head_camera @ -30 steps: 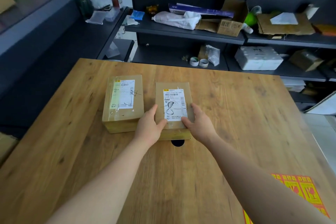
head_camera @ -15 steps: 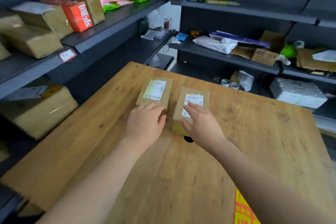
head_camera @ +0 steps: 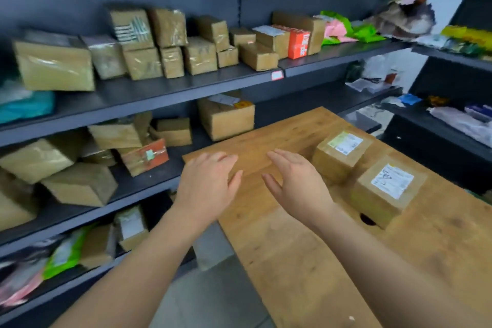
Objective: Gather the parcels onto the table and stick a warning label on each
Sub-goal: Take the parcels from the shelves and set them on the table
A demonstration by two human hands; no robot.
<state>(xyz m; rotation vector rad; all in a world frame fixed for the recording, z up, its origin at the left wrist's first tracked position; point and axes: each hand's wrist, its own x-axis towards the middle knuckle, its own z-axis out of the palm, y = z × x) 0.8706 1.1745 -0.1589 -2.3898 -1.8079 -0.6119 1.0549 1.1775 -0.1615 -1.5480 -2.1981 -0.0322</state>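
Head view looks down along two bare forearms toward a wooden table, with a dark shelf unit standing to its left. The left grip hovers at the table's left edge, palm down with its fingers straight and close together, and it holds nothing. The right grip hovers over the tabletop just beside it, fingers extended and thumb spread, and is likewise empty. The two are near each other but apart.

Two brown cardboard parcels sit on the table to the right of the right grip. The far parcel and the near parcel each carry a white shipping label on top. They stand very close together, and whether they touch cannot be told. A dark round hole in the tabletop shows at the near parcel's front edge.

On the upper shelf a row of taped brown boxes runs toward an orange box, with green and pink bags beyond it. On the middle shelf a large box sits near the table's far corner, and more boxes lie tumbled to its left. The picture is somewhat blurred.
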